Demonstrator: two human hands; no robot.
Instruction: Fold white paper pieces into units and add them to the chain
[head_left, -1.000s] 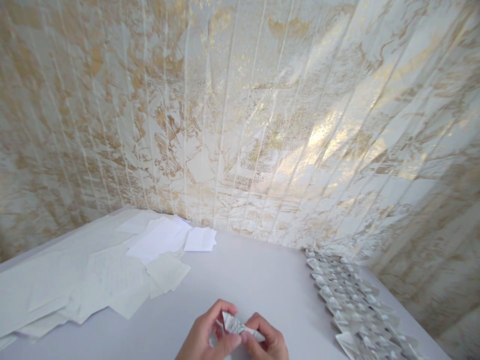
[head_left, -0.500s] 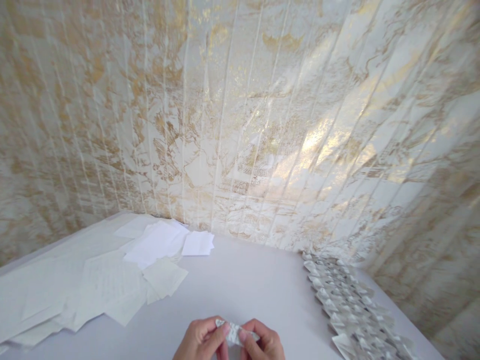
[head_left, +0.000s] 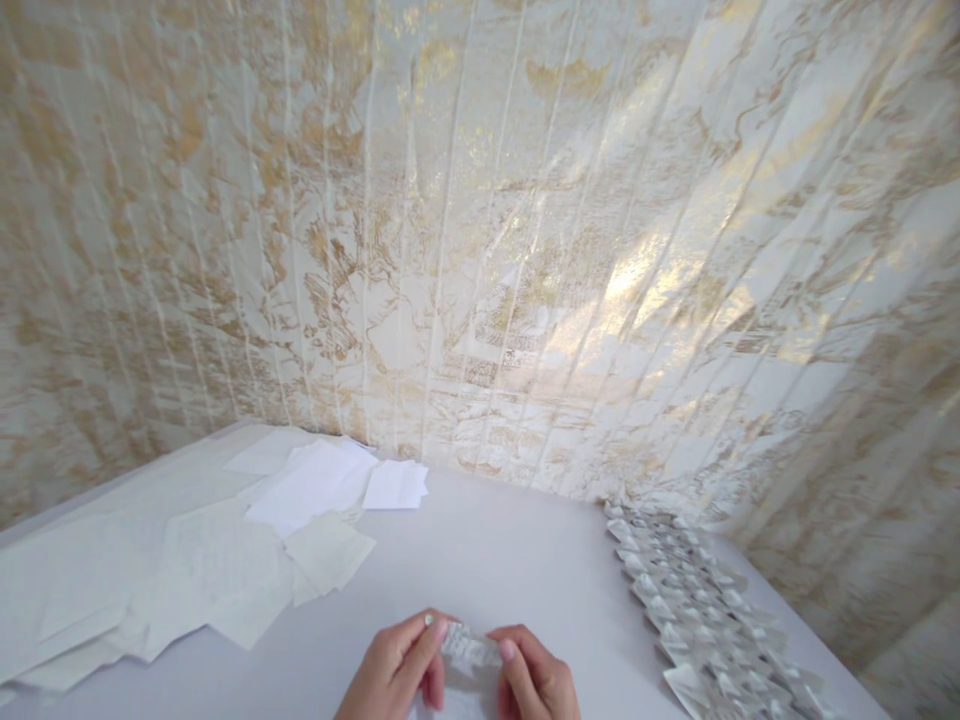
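Between the left hand (head_left: 399, 668) and the right hand (head_left: 537, 678) there is a small, folded piece of grey-white printed paper (head_left: 471, 647), held over the smooth pale desk (head_left: 487, 560); left thumb and finger pinch its one end, the right ones its other end

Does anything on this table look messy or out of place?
Only the loose papers on the left look untidy: they overlap at uneven angles, unlike the folded pieces in rows on the right. I see nothing spilled. The small paper held between the left hand and right hand shows no clear damage.
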